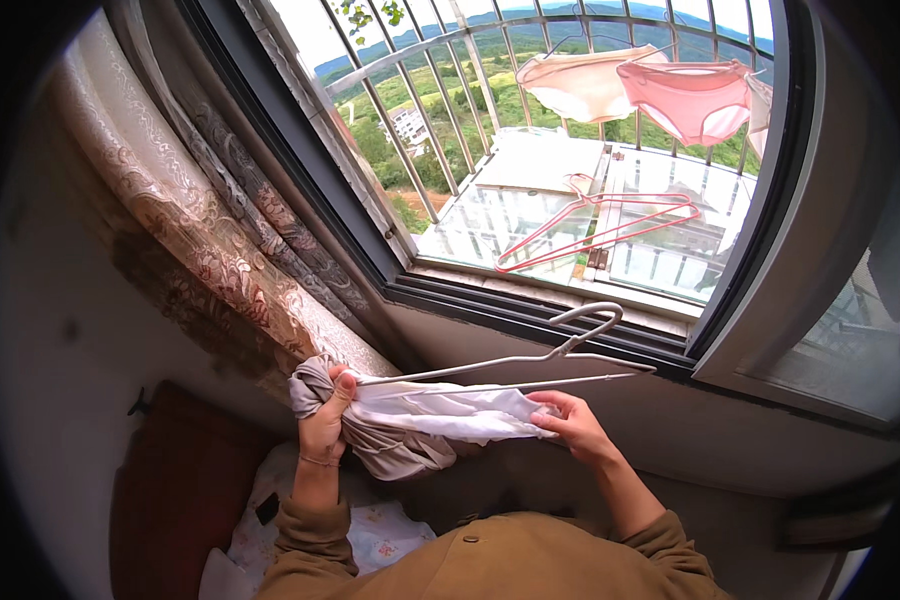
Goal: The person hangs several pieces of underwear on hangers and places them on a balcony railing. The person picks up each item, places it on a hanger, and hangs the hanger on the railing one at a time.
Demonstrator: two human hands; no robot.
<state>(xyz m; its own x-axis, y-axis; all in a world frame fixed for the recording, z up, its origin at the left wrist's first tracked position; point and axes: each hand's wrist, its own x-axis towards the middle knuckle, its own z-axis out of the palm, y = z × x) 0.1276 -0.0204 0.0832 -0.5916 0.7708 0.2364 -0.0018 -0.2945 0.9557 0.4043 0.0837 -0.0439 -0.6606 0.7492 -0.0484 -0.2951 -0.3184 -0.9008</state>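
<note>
My left hand (327, 420) grips a bundled grey-beige cloth garment (401, 450) together with one end of a pale wire clothes hanger (487, 365). A white cloth garment (450, 411) stretches from that hand across to my right hand (570, 426), whose thumb and fingers pinch its far edge. The hanger lies just above the white cloth, its hook pointing up and towards the window sill; its right end sticks out free above my right hand. Parts of the cloth inside my left fist are hidden.
Beyond the open window's dark frame (510, 315), red hangers (596, 202) lie on a glass-topped ledge (480, 225). Peach underwear (585, 86) and pink underwear (690, 97) hang before metal bars. A patterned curtain (217, 255) hangs at left, above a dark red headboard (176, 487) and floral bedding (386, 536).
</note>
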